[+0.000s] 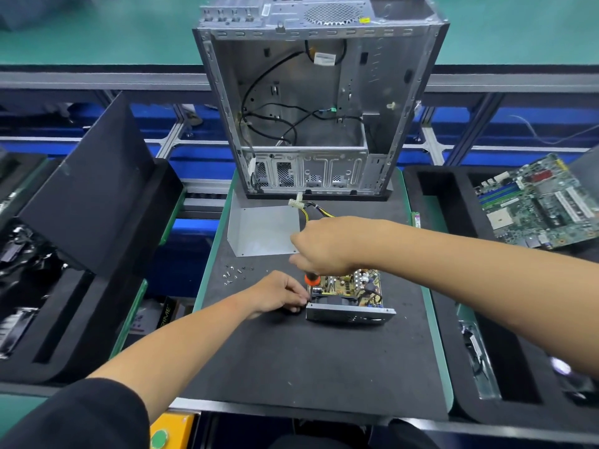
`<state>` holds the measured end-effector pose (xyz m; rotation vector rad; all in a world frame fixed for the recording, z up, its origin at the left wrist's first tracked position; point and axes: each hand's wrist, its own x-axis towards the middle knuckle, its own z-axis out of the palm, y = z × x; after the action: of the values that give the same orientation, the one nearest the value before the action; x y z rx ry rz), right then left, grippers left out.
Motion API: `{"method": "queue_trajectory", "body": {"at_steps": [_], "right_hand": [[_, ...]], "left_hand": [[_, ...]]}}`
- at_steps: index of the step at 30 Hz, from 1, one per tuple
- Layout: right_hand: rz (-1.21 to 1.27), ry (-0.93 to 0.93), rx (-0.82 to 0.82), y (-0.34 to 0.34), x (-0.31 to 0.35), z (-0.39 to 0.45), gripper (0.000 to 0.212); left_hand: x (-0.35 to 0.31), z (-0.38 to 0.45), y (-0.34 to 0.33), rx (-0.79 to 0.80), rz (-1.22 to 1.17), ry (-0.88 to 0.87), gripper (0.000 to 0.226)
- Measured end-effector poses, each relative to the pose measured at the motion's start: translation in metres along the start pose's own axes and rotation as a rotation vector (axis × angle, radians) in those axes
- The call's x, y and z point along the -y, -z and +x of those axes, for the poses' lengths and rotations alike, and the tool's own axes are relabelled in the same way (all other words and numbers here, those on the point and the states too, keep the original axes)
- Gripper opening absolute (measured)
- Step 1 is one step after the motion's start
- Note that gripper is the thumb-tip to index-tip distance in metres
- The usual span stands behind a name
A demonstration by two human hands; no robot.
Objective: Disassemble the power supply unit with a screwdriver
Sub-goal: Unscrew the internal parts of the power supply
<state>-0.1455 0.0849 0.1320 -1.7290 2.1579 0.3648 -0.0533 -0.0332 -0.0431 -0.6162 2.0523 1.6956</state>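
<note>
The opened power supply unit (348,294) lies on the black mat (291,358), its circuit board and fan exposed. Its yellow and black cables (316,212) run back to a white connector. My right hand (327,244) is closed around a screwdriver (312,279) with an orange collar, which points down into the unit's left rear corner. My left hand (278,294) pinches the unit's left front corner with its fingertips. The removed grey metal cover (262,230) lies flat behind the unit. Several loose screws (234,273) sit on the mat to the left.
An empty computer case (311,105) stands upright at the back of the mat. A motherboard (534,202) rests on the black foam tray at the right. Black foam trays (81,254) with parts flank the mat on both sides.
</note>
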Motion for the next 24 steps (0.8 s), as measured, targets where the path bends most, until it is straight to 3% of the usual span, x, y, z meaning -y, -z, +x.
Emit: {"method": "queue_trajectory", "body": {"at_steps": [3, 9, 12, 15, 18, 24], "right_hand": [[0.115, 0.052, 0.036, 0.002, -0.001, -0.002, 0.021], [0.171, 0.242, 0.068, 0.004, 0.006, -0.005, 0.023], [0.191, 0.199, 0.001, -0.004, 0.012, -0.006, 0.006], [0.100, 0.064, -0.041, -0.006, 0.013, -0.004, 0.034], [0.041, -0.005, -0.049, -0.003, 0.008, -0.003, 0.032], [0.087, 0.231, -0.001, 0.002, 0.002, -0.012, 0.016]], "left_hand": [[0.000, 0.000, 0.000, 0.010, -0.002, 0.004, 0.022], [-0.002, -0.002, 0.000, 0.012, -0.052, -0.002, 0.014], [-0.002, -0.004, 0.001, 0.024, 0.029, -0.026, 0.011], [-0.002, -0.004, 0.001, 0.051, 0.029, -0.034, 0.014], [-0.002, -0.001, 0.001, 0.033, 0.025, -0.002, 0.024], [-0.002, -0.001, -0.001, 0.022, 0.039, -0.001, 0.024]]}}
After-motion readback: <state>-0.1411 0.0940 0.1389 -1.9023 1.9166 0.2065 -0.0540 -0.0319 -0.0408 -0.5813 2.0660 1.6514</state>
